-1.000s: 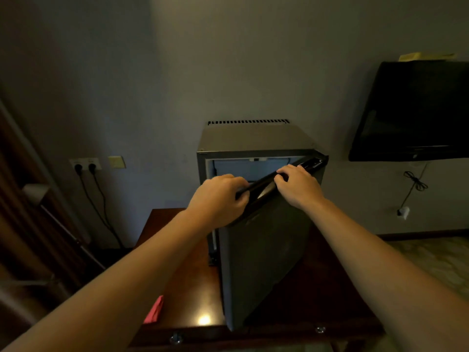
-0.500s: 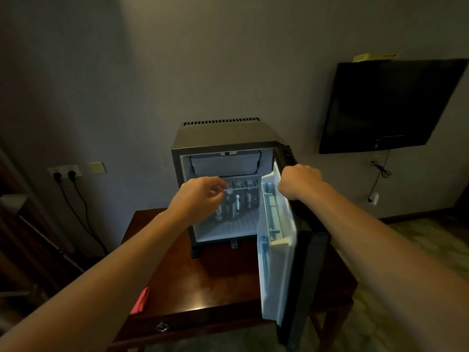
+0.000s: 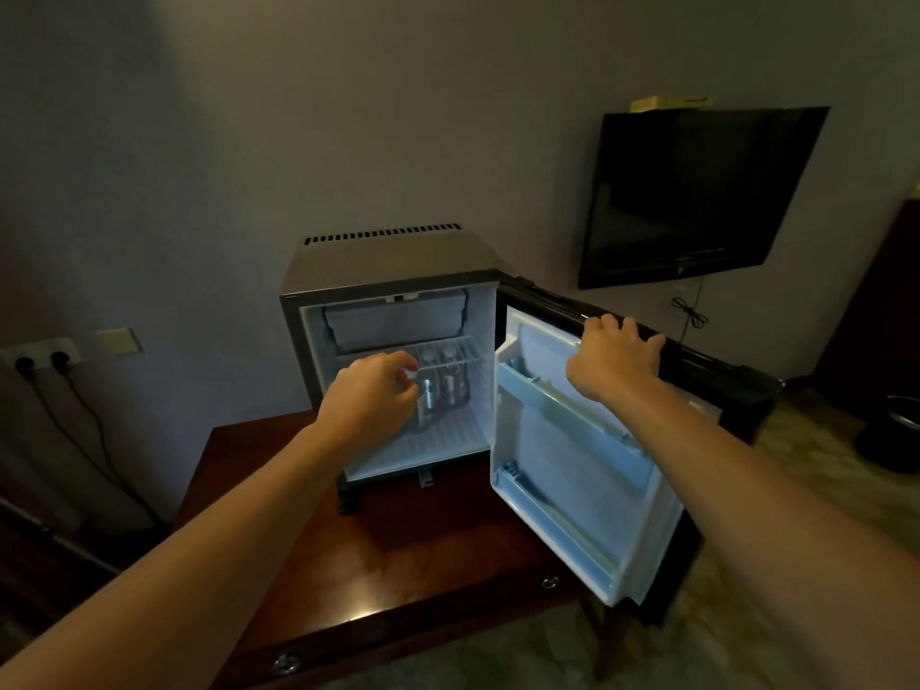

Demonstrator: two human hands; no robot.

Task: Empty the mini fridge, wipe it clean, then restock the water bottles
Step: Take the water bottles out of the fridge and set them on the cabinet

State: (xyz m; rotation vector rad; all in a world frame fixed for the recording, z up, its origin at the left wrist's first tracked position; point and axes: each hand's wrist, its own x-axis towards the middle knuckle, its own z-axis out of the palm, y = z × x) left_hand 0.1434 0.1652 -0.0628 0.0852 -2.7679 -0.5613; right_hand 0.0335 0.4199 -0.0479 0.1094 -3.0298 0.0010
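The grey mini fridge (image 3: 388, 261) stands on a dark wooden table (image 3: 423, 565), its white interior lit. Its door (image 3: 572, 465) is swung wide open to the right, and its shelves look bare. Several water bottles (image 3: 453, 385) stand at the back of the fridge under a wire shelf (image 3: 463, 358). My left hand (image 3: 371, 395) is inside the opening, fingers and thumb curled around the white cap of the nearest bottle. My right hand (image 3: 615, 358) grips the top edge of the door.
A dark TV (image 3: 697, 191) hangs on the wall to the right, with a cable dangling below it. Wall sockets (image 3: 45, 361) with two plugged cords are at the left. A black bin (image 3: 896, 430) stands on the floor at far right.
The door went from nearly closed to wide open, pulled right by my right hand. My left hand let go of the door and reached into the fridge to a bottle's cap.
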